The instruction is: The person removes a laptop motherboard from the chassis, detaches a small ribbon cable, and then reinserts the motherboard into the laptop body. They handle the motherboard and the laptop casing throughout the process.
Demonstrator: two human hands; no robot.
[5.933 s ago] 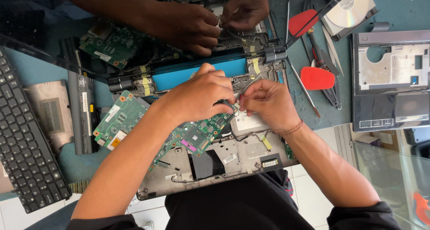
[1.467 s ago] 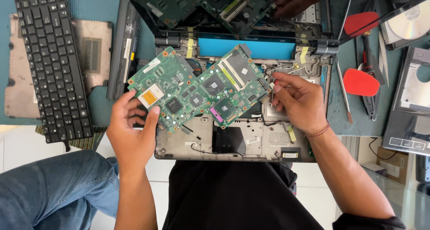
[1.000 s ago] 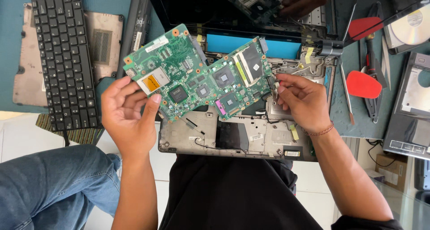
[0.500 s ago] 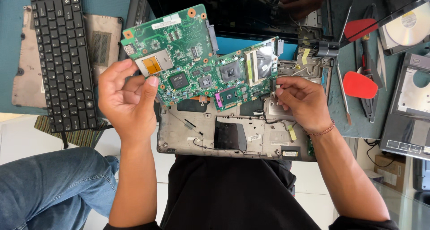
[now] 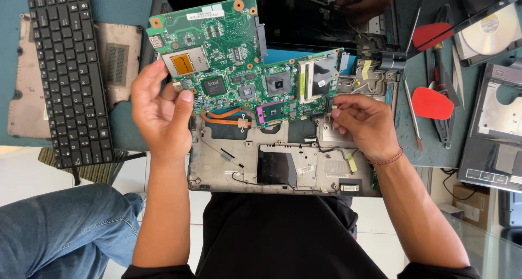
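Green and crowded with chips, the circuit board (image 5: 244, 67) hangs tilted above the open laptop shell (image 5: 283, 159), lifted clear of it on the left and lower on the right. The person's left hand (image 5: 160, 113) grips the board's left edge, thumb pressed against its face and fingers curled behind. The right hand (image 5: 367, 124) pinches the board's lower right corner between thumb and fingertips, close above the shell's grey metal frame. Copper-coloured pipes (image 5: 223, 116) show on the board's lower edge, just over the shell.

The shell lies on a teal work mat (image 5: 424, 143), its bare inner tray facing up, with loose black wires (image 5: 234, 167) trailing across it and a dark rectangular opening near its middle. A blue strip shows behind the board at the far side of the shell.

Left of the person, a black keyboard (image 5: 70, 72) lies face up, partly over a brownish cover plate (image 5: 117, 61) with a vent grille. To the right, two red-handled tools (image 5: 432, 99) rest on the mat beside slim metal picks (image 5: 413, 78). Farther right sits a grey drive tray (image 5: 497, 132), and above it an open disc drive with a shiny disc (image 5: 492, 32).

At the top edge, another person's hand (image 5: 364, 2) works on a second dark laptop (image 5: 304, 18) lying just beyond the board. A blue-jeaned knee (image 5: 60, 230) shows at lower left.
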